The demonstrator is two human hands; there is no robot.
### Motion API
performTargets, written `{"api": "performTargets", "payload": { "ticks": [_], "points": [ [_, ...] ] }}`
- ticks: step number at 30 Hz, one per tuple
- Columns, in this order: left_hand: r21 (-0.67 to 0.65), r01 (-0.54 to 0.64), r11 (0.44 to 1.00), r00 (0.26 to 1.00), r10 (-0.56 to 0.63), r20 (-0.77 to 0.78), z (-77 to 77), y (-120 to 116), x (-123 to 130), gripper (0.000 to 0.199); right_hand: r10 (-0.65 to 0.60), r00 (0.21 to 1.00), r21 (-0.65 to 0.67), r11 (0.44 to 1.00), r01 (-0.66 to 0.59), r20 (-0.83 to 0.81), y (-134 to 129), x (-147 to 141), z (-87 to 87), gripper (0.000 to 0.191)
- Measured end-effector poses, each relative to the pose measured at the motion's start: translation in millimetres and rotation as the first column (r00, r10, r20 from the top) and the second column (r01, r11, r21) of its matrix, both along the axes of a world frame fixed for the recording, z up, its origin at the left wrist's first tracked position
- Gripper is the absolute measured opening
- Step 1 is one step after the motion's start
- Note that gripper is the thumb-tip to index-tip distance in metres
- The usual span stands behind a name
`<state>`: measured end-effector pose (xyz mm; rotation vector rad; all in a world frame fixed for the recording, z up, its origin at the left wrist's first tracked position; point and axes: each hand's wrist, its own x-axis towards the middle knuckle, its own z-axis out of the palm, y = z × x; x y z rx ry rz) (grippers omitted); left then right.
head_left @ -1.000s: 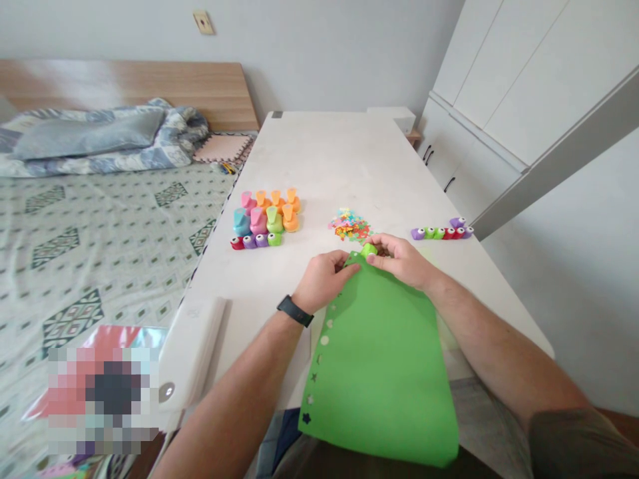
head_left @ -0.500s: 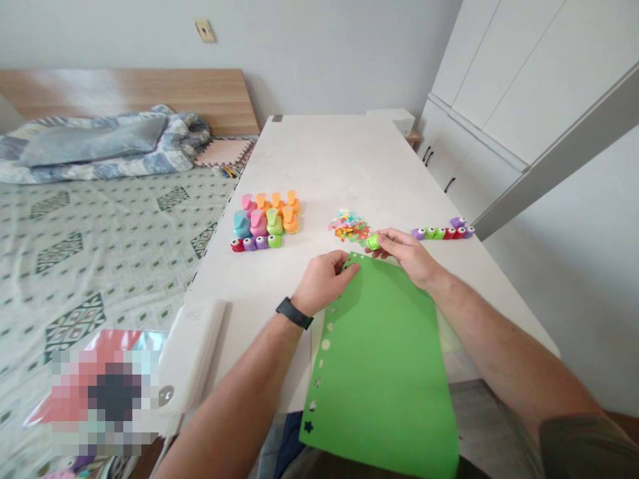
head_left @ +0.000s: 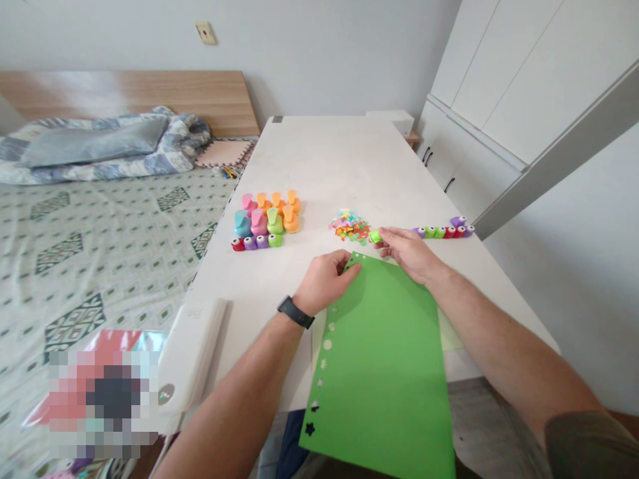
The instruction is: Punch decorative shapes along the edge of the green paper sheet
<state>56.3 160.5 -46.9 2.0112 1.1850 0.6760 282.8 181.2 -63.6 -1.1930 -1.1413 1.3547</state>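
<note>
My left hand [head_left: 329, 279] pinches the upper left corner of a green paper sheet [head_left: 384, 359], which has a row of punched shapes down its left edge and a few holes at its top. In my right hand [head_left: 407, 251], a small green punch [head_left: 375, 237] is held between thumb and fingers, just above the sheet's top edge and apart from it. Beside the punch lies a pile of small coloured paper cutouts [head_left: 349, 226] on the white table [head_left: 339, 159].
Larger coloured punches [head_left: 258, 222] and a row of small ones [head_left: 250, 243] stand at the left. More small punches [head_left: 438, 233] line the right side. A white device [head_left: 192, 352] lies at the near left edge, beside a bed [head_left: 124, 246].
My right hand and the green punch have moved very slightly away from the sheet's top edge. The sheet's lower part has shifted a little. My left hand keeps its grip.
</note>
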Motion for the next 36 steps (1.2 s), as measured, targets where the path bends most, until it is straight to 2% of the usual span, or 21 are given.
{"api": "performTargets", "payload": {
  "ticks": [6, 15, 29, 36],
  "points": [
    [0.007, -0.002, 1.000, 1.000, 0.002, -0.007, 0.9, -1, 0, 0.031, -0.043, 0.999, 0.002, 0.999, 0.043, 0.031, 4, 0, -8.5, 0.041],
    [0.014, -0.053, 0.998, 0.998, 0.053, -0.024, 4.4, 1, -1, 0.035, -0.054, 0.996, 0.069, 0.996, 0.049, 0.073, 0, 2, 0.9, 0.041],
    [0.003, -0.083, 0.997, 0.996, 0.083, -0.031, 0.7, 2, -3, 0.036, -0.086, 0.993, 0.107, 0.991, 0.077, 0.083, -1, 1, 1.0, 0.042],
    [0.029, -0.089, 0.996, 0.995, 0.090, -0.037, -1.1, 1, -2, 0.034, -0.120, 0.972, 0.170, 0.982, 0.086, 0.202, -4, -1, 5.7, 0.046]
  ]
}}
